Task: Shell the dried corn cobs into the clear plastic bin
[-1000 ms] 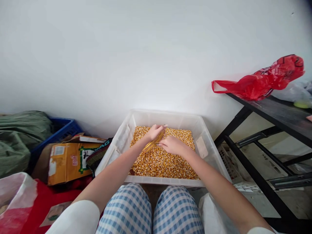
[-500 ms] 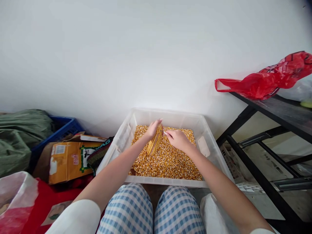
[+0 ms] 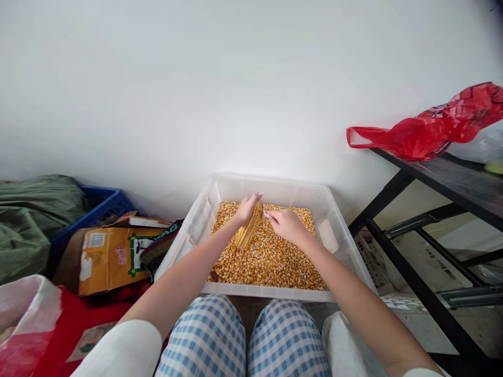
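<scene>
I see the left hand (image 3: 248, 208) grasping a ridged yellow corn cob (image 3: 248, 233), seemingly mostly unshelled, above loose golden kernels (image 3: 267, 267) spread across a translucent plastic bin (image 3: 267, 293); just right, the right hand (image 3: 286, 224) curls around something thin (image 3: 265, 214), indistinct.

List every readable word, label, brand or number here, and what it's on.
"AG": dark mesh item, perhaps incomplete.
Orange cardboard box: barcode and red print too small to read.
Red plastic bag: dark print, unreadable.
Red sack: patch, nothing legible.
Pale sticker on bin: nothing legible.
</scene>
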`<state>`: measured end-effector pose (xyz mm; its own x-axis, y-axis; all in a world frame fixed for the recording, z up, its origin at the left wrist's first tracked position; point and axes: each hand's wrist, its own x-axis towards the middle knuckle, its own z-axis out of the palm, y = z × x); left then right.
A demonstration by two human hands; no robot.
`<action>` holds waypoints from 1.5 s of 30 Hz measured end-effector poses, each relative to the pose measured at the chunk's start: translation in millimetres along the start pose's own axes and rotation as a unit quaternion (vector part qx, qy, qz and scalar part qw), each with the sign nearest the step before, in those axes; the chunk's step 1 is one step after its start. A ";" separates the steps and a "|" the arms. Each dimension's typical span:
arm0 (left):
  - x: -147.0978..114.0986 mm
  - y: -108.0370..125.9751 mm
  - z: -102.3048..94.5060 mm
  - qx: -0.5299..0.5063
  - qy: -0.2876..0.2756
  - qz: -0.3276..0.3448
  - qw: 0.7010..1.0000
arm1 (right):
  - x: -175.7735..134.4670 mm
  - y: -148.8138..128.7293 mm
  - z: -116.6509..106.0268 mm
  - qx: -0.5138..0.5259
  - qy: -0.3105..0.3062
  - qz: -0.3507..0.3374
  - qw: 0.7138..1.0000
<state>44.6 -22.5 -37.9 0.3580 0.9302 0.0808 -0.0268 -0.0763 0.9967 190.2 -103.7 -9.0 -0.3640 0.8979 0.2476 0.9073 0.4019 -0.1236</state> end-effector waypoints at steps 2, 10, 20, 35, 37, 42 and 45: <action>0.0 0.4 0.1 0.008 0.005 0.002 1.000 | -0.3 0.0 -0.9 -0.005 0.000 0.000 1.000; 1.6 -2.7 -0.4 0.030 0.005 -0.009 1.000 | -0.2 -1.2 -0.8 -0.021 -0.005 0.001 1.000; 1.3 -2.9 -1.9 0.152 0.047 0.043 0.986 | -1.0 -10.9 2.2 -0.043 -0.026 0.039 0.998; -1.7 -5.2 -3.7 0.153 -0.002 0.001 0.988 | -3.3 -0.8 20.1 -0.031 0.010 -0.049 0.998; -1.9 -7.1 -3.2 0.180 -0.008 0.013 0.984 | -3.7 -0.9 23.9 0.002 0.020 -0.043 0.999; -1.4 -8.7 -2.0 0.225 0.005 0.047 0.973 | -2.5 -0.6 23.1 0.081 0.017 -0.037 0.996; -2.2 -5.8 -2.8 0.243 -0.012 0.060 0.968 | -1.5 2.2 18.1 0.080 -0.005 -0.041 0.996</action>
<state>41.4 -23.1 -43.8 0.4016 0.8959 0.1901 0.3711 -0.3489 0.8606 188.9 -100.9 -27.0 -0.4388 0.8622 0.2532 0.8293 0.4971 -0.2553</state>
